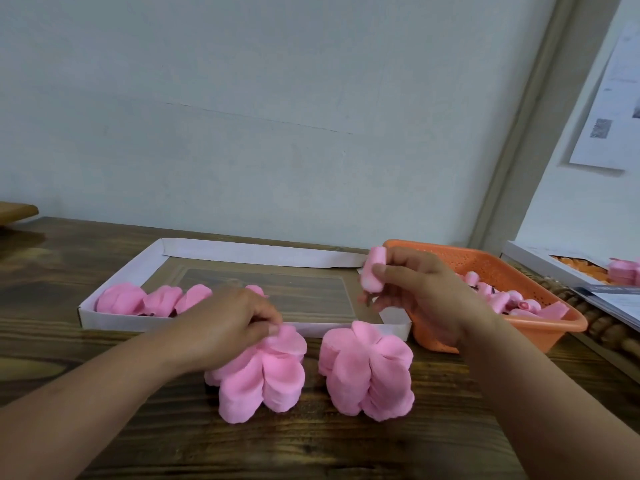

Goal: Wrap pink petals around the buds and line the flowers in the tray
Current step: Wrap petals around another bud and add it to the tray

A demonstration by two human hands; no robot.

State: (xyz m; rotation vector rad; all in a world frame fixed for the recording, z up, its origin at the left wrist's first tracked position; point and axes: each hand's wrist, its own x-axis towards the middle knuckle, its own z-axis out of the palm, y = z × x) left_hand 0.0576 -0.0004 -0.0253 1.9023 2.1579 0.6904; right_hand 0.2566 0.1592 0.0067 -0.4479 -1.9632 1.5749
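Note:
Two thick stacks of pink petal sheets stand on the wooden table, the left stack (263, 379) and the right stack (367, 372). My left hand (225, 327) pinches the top petal of the left stack. My right hand (422, 289) holds a small rolled pink bud (372, 273) up in its fingertips above the tray's right end. The white cardboard tray (249, 252) lies behind the stacks. Several wrapped pink flowers (152, 299) lie in a row at its left end.
An orange plastic basket (498, 265) with more pink buds sits to the right of the tray. A white box (540, 261) with orange and pink pieces and some papers lie at the far right. A pale wall rises behind the table.

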